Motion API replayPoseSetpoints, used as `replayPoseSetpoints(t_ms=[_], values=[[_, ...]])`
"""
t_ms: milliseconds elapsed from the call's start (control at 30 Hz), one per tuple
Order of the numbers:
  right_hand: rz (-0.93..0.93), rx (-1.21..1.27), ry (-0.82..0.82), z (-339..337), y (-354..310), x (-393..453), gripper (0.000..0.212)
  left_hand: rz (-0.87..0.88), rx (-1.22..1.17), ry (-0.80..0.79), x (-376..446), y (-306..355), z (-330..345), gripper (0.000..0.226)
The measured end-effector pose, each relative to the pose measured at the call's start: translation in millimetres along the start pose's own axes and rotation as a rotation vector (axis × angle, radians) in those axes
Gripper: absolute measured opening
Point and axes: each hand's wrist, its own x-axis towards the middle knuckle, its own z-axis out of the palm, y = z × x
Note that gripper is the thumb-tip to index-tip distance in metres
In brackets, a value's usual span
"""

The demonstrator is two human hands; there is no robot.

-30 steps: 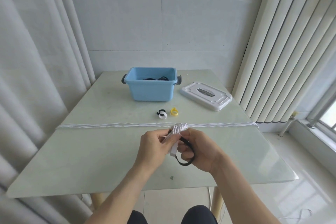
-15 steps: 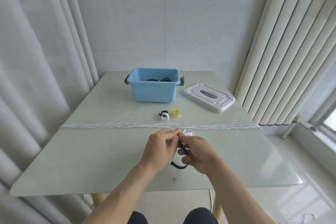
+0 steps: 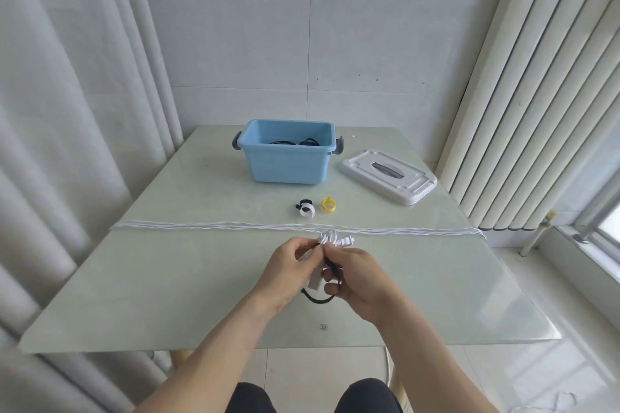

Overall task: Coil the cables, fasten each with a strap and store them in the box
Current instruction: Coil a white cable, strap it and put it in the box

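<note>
A small bundle of folded white cable (image 3: 330, 240) is held just above the near half of the pale green glass-topped table (image 3: 167, 278), pinched between the left hand (image 3: 285, 270) and the right hand (image 3: 360, 282); both hands are curled closed around it. A black strap (image 3: 318, 297) is seen looping out below the fingers of the right hand, apparently being wound around the bundle, though whether it is yet fastened cannot be told. Just beyond the hands, a long run of white cable strands (image 3: 235, 226) is stretched across the table from edge to edge, uncoiled. Farther back, a black-and-white rolled strap (image 3: 306, 208) and a yellow rolled strap (image 3: 328, 205) are left unused, side by side. At the far end stands the open light-blue plastic box (image 3: 288, 161), in which dark cables (image 3: 295, 142) are already stored; its white lid (image 3: 389, 176) is laid to the right of it. The task is judged partly done: this bundle remains to be strapped and boxed, and the long strands remain to be coiled.
</note>
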Motion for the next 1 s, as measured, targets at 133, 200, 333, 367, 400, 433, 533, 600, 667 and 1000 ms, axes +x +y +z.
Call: replayPoseSetpoints(t_ms=[133,200,333,367,400,433,533,600,667,1000], values=[[-0.008,-0.036,0.034,1,3,1,0.026,0.064,0.085,-0.217,3,-1,-13,0.026],[0.000,-0.004,0.051,1,3,2,0.022,0.099,0.149,-0.206,4,-1,-16,0.028],[-0.009,-0.005,0.110,-2,4,4,0.025,0.162,0.279,-0.103,5,-4,-15,0.039],[-0.011,-0.015,0.107,-2,5,4,0.025,0.171,0.316,-0.105,6,-3,-16,0.041],[-0.016,-0.017,0.095,-2,6,3,0.023,0.174,0.352,-0.117,8,-3,-18,0.042],[-0.023,-0.011,0.078,-1,6,2,0.021,0.173,0.381,-0.131,9,-1,-19,0.042],[-0.049,-0.037,0.045,-1,5,2,0.023,0.131,0.312,-0.163,9,0,-18,0.042],[-0.054,-0.103,0.031,-3,4,2,0.024,0.088,0.202,-0.190,8,-1,-20,0.043],[-0.049,-0.181,0.012,-5,3,1,0.025,0.052,0.194,-0.230,8,0,-25,0.047],[-0.040,-0.071,0.077,-17,2,2,0.017,-0.046,-0.155,-0.363,0,9,-16,0.035]])
